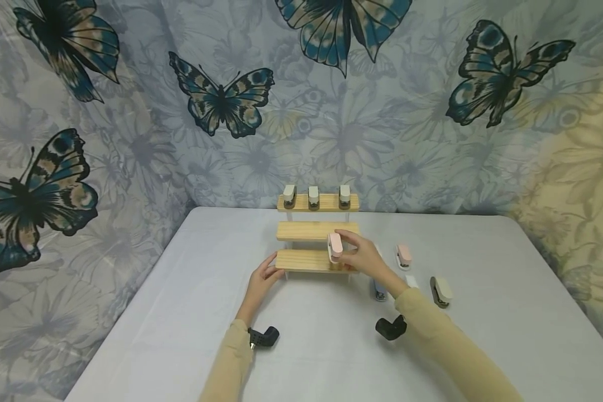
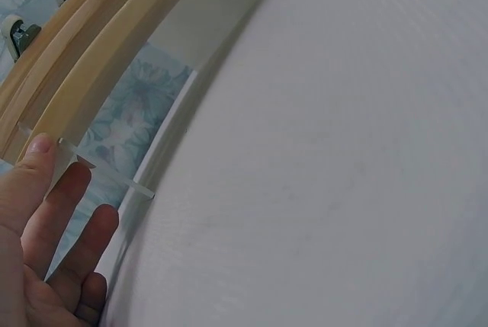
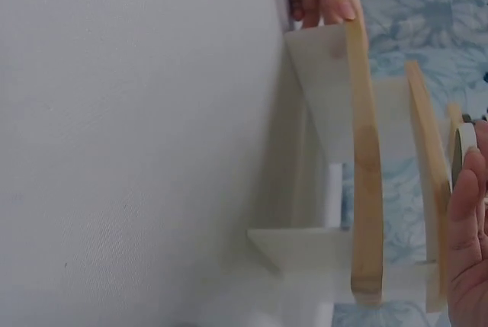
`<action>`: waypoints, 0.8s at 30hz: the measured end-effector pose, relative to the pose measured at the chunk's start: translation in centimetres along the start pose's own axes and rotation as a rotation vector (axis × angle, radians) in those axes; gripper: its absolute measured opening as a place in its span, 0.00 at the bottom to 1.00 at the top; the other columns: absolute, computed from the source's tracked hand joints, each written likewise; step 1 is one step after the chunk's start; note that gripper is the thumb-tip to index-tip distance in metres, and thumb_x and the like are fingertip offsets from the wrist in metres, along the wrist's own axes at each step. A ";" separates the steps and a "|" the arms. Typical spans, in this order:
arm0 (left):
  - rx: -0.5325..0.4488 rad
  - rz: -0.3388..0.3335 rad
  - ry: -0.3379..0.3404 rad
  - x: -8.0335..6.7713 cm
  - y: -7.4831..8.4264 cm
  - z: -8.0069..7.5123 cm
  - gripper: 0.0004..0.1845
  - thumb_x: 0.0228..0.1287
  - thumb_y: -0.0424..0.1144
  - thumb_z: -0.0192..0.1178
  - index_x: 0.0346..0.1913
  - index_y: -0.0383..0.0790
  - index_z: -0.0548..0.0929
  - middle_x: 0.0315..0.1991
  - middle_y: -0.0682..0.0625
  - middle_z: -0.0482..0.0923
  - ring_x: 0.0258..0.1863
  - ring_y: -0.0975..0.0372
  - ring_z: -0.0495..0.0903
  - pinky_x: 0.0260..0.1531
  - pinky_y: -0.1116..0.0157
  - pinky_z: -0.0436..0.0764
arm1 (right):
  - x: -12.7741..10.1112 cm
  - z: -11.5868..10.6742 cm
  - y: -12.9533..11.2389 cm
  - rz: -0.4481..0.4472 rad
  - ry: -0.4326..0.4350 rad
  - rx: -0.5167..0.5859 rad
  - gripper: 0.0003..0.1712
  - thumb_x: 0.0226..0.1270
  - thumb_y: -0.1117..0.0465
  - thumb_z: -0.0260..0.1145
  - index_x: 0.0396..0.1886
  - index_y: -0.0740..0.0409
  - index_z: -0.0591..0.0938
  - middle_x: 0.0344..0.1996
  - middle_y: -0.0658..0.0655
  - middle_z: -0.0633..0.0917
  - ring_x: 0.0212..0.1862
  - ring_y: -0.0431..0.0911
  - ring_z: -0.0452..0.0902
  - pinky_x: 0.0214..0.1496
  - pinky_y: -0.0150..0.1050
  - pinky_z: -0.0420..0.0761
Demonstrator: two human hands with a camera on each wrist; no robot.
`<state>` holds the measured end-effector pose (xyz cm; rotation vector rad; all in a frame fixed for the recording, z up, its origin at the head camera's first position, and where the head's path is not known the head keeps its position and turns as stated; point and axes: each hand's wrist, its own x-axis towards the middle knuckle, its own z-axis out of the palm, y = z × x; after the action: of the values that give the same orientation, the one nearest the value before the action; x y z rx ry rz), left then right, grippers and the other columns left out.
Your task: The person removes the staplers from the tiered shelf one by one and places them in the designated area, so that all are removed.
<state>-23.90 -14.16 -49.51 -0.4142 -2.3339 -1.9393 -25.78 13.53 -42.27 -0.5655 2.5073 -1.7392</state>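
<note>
The right hand [image 1: 364,258] pinches a small pale pink stapler [image 1: 335,246] between thumb and curled fingers, holding it upright just over the right part of the lowest step of a three-step shelf of light wooden boards on clear supports [image 1: 301,261]; whether the stapler's base already touches that board cannot be told. In the right wrist view only the edge of this hand [image 3: 469,243] shows beside the board ends. The left hand [image 1: 265,277] lies with fingers straight and slightly spread, its fingertips [image 2: 40,146] touching the left end of the lowest board. On the top step stand three cream-coloured staplers [image 1: 314,196] in a row, well apart from one another; the middle step is bare wood. To the right of the shelf, on the white table [image 1: 181,290], stands a second pale pink stapler [image 1: 403,255], and nearer the person a cream and grey stapler [image 1: 440,291]. A bluish stapler [image 1: 379,291] lies half hidden behind the right wrist. Both forearms wear beige sleeves [image 1: 447,340], each with a black wrist-mounted camera [image 1: 263,336] strapped below. Behind the table hangs a pale blue cloth printed with large butterflies [image 1: 221,100].
</note>
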 end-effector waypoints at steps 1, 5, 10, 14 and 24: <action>-0.001 -0.002 0.001 0.0 0.0 0.0 0.30 0.60 0.35 0.59 0.64 0.31 0.62 0.43 0.37 0.78 0.47 0.52 0.76 0.49 0.58 0.71 | -0.1 -0.2 0.1 0.010 0.007 0.007 0.39 0.50 0.65 0.70 0.63 0.63 0.65 0.57 0.68 0.68 0.22 0.53 0.79 0.21 0.41 0.78; -0.014 -0.012 0.001 0.0 0.0 0.0 0.30 0.59 0.34 0.59 0.64 0.31 0.62 0.44 0.37 0.77 0.47 0.52 0.75 0.49 0.58 0.70 | -0.6 -1.3 0.5 0.040 0.009 0.034 0.40 0.51 0.66 0.70 0.64 0.62 0.63 0.57 0.68 0.69 0.23 0.56 0.78 0.21 0.44 0.78; -0.014 -0.024 -0.004 0.0 -0.2 0.1 0.31 0.60 0.35 0.59 0.64 0.32 0.61 0.45 0.38 0.77 0.47 0.53 0.75 0.50 0.57 0.69 | -1.1 -3.0 0.9 0.035 -0.015 -0.001 0.40 0.52 0.65 0.69 0.65 0.61 0.62 0.58 0.69 0.67 0.21 0.52 0.78 0.21 0.42 0.78; 0.002 -0.037 -0.001 0.0 -0.1 0.1 0.32 0.60 0.37 0.59 0.64 0.33 0.61 0.46 0.40 0.77 0.48 0.55 0.75 0.51 0.57 0.69 | -1.6 -4.3 0.7 0.029 0.011 -0.014 0.40 0.52 0.64 0.69 0.65 0.60 0.63 0.59 0.69 0.65 0.20 0.51 0.77 0.21 0.40 0.78; -0.023 -0.051 0.006 0.7 -2.6 -0.2 0.33 0.58 0.39 0.60 0.65 0.36 0.61 0.46 0.41 0.77 0.47 0.56 0.75 0.50 0.58 0.70 | -3.3 -6.9 2.4 0.029 0.037 0.004 0.39 0.55 0.65 0.67 0.65 0.61 0.61 0.60 0.69 0.64 0.22 0.58 0.76 0.21 0.41 0.78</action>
<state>-25.28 -14.68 -51.78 -0.3532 -2.3431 -1.9880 -24.98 21.49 -42.48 -0.4991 2.5225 -1.7599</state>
